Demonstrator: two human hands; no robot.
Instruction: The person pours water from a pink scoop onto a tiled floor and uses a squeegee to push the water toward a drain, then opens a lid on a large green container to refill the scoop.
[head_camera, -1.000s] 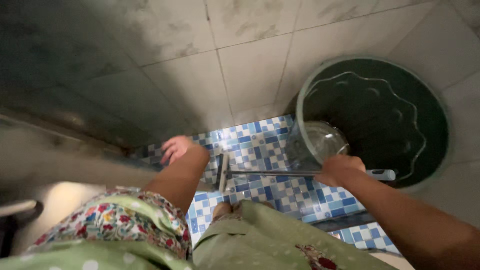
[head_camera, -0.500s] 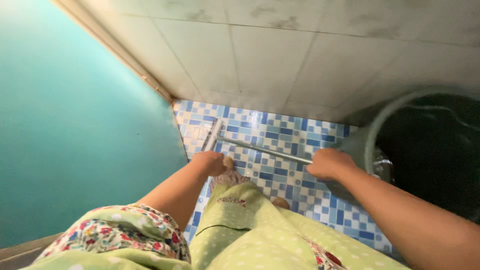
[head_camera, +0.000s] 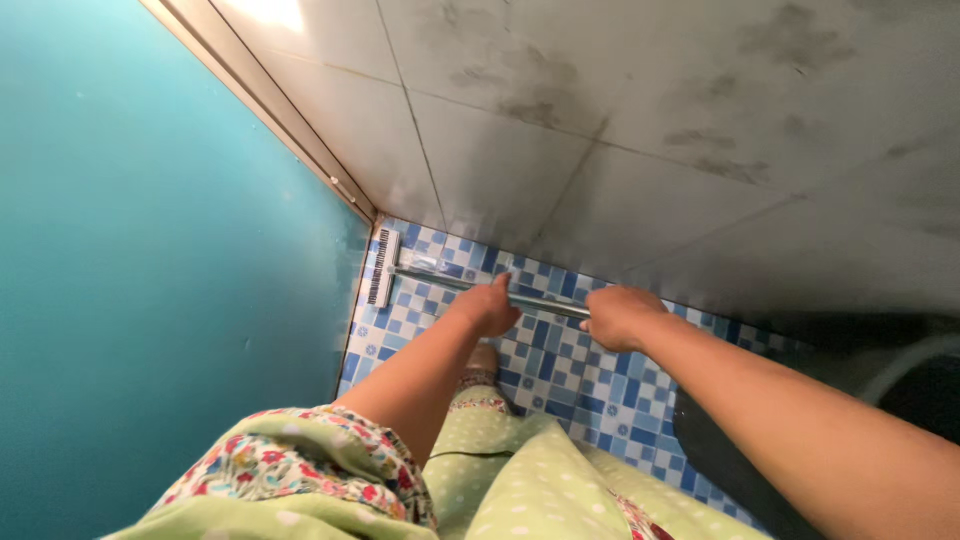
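A long-handled scrubbing brush lies across the blue-and-white mosaic floor (head_camera: 560, 370). Its white brush head (head_camera: 382, 266) rests on the floor beside the teal door, and its metal handle (head_camera: 445, 281) runs right from there. My left hand (head_camera: 490, 303) grips the handle about halfway along. My right hand (head_camera: 615, 317) grips it farther right, closer to my body. My foot (head_camera: 484, 362) stands on the mosaic just below my left hand.
A teal door (head_camera: 150, 280) fills the left side. A stained pale tiled wall (head_camera: 620, 150) rises behind the floor. The rim of a dark tub (head_camera: 905, 365) shows at the right edge. My green dotted trousers (head_camera: 520, 480) and floral sleeve (head_camera: 300, 465) fill the bottom.
The view swung left, away from the water tub toward the teal door. My left hand took hold of the handle, and the brush head moved left into the corner by the door.
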